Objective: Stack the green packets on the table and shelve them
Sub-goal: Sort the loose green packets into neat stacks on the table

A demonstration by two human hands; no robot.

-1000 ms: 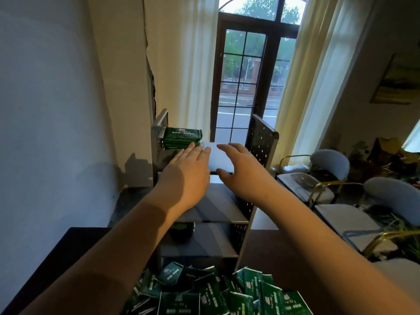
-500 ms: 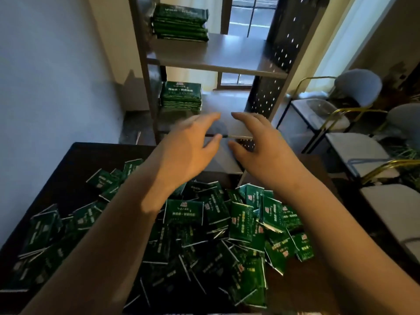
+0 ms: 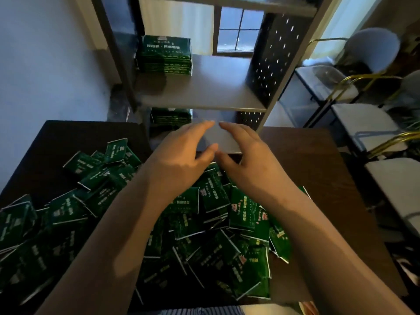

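Several loose green packets (image 3: 211, 196) lie in a heap across the dark table (image 3: 318, 173). My left hand (image 3: 181, 153) and my right hand (image 3: 247, 155) hover side by side above the far edge of the heap, fingers spread and slightly curled, holding nothing. Behind the table stands a grey shelf unit (image 3: 204, 92). One stack of green packets (image 3: 164, 55) sits at the left of its middle board. A second stack (image 3: 171, 117) rests on the board below, partly hidden by the board above.
A black perforated side panel (image 3: 270, 60) closes the shelf unit on the right. Padded chairs with gold frames (image 3: 372, 123) stand to the right of the table. A blue wall (image 3: 45, 60) runs along the left.
Both hands have drawn back from the upper shelf and come down over the packet heap. The view has tilted down from the window to the table.
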